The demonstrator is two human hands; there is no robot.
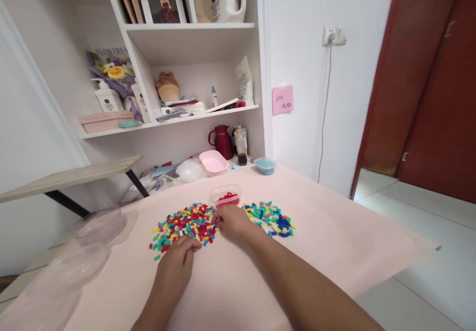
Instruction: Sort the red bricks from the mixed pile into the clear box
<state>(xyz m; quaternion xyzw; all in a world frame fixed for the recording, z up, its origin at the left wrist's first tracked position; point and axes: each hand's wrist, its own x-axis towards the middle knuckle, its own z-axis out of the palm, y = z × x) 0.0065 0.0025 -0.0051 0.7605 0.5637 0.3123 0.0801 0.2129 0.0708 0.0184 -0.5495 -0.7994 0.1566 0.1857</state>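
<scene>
A pile of small coloured plastic pieces (186,222), mixed red, yellow, green, blue and white, lies spread on the pink-covered table (320,261). At its near edge my left hand (179,256) rests with fingers curled and pressed together; what they hold, if anything, is hidden. My right hand (232,222) reaches to the pile's right side, its fingers pinched low among the pieces, too small to tell on what. Just beyond it stands a clear container (225,195) with red pieces inside. To the right lies a second pile (269,217), mostly green, yellow and dark blue.
A lidded-size clear tub of light blue pieces (265,166) and a pink basin (213,163) stand at the back, near a dark red jug (222,142) and a bottle (241,147). Clear plastic containers (78,261) lie at left. A shelf unit (193,33) rises behind.
</scene>
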